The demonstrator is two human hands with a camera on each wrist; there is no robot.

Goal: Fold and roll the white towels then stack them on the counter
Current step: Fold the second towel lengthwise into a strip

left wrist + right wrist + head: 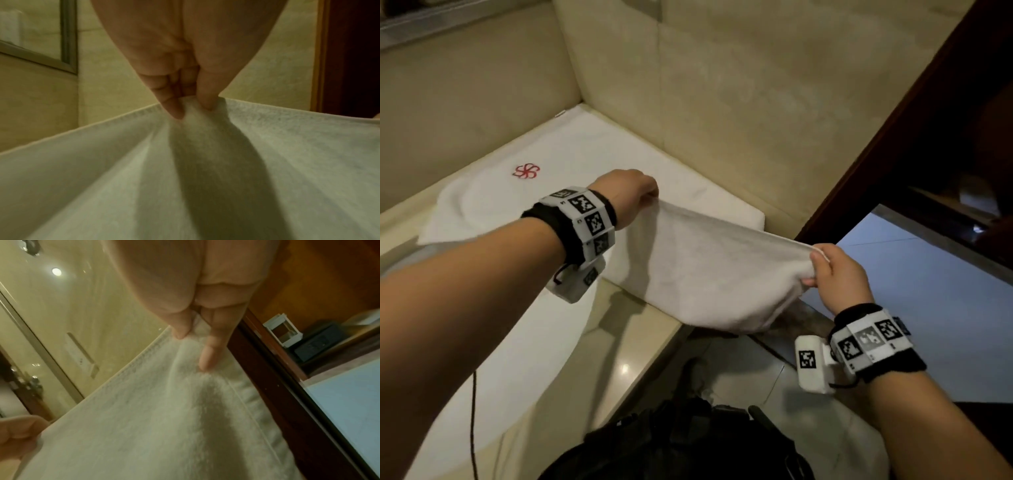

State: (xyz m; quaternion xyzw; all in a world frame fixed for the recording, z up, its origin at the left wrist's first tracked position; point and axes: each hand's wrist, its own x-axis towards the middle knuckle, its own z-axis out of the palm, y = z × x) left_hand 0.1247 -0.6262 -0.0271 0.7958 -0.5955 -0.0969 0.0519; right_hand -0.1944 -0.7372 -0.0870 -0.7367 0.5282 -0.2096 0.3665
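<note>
A small white towel hangs stretched in the air between my two hands, above the edge of the beige counter. My left hand pinches its far upper corner; in the left wrist view the fingertips squeeze the hem of the towel. My right hand pinches the near upper corner, thumb and fingers curled into the towel. A larger white towel with a red flower emblem lies flat on the counter behind.
Beige stone walls enclose the counter's back corner. A dark wooden door frame stands at the right, with a pale blue floor beyond. A white basin curves at the lower left, and a dark bag sits below.
</note>
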